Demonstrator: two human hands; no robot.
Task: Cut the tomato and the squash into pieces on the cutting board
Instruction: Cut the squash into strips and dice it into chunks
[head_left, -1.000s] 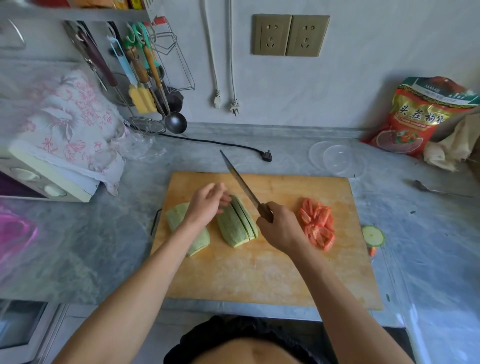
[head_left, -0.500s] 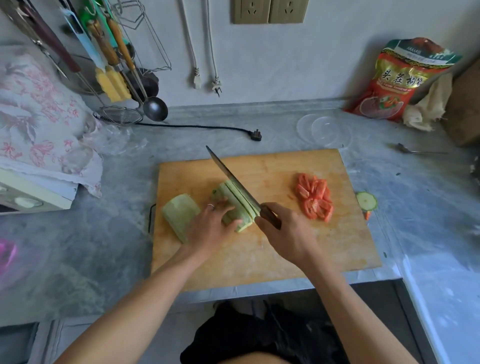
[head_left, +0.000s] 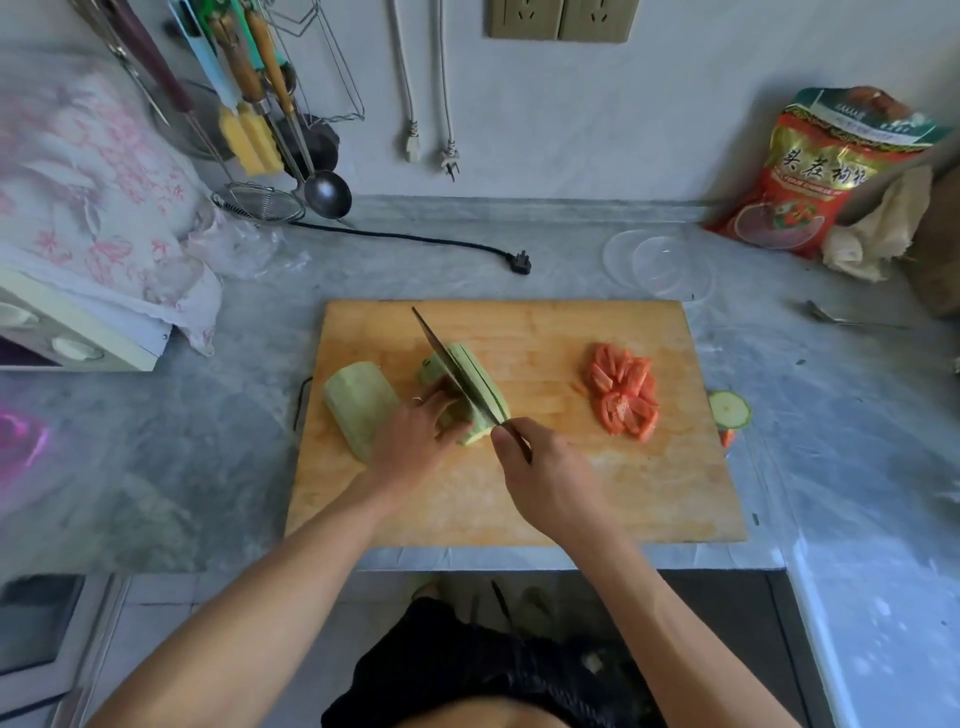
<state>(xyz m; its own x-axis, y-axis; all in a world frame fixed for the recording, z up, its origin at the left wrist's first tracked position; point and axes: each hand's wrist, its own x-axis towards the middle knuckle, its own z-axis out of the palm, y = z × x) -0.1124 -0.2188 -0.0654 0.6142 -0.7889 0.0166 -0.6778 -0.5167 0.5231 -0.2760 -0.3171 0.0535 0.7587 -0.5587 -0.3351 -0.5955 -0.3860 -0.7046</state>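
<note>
On the wooden cutting board (head_left: 545, 499) lies a pale green squash piece (head_left: 478, 376), partly sliced lengthwise. My left hand (head_left: 415, 441) presses down on its left side with curled fingers. My right hand (head_left: 545, 478) grips the handle of a knife (head_left: 457, 376), whose blade is sunk into the squash along its length. Another squash half (head_left: 358, 402) lies flat at the board's left edge. A heap of red tomato pieces (head_left: 623, 392) sits on the right part of the board.
A round squash end slice (head_left: 730, 409) lies on the grey counter just right of the board. Behind are clear plastic lids (head_left: 660, 265), a black plug and cord (head_left: 519, 261), a red food bag (head_left: 826, 176), hanging utensils (head_left: 260, 119) and a cloth-covered appliance (head_left: 78, 218).
The knife came down from above the squash into it, and my left hand shifted from the far squash half onto the piece being cut. The camera moved closer.
</note>
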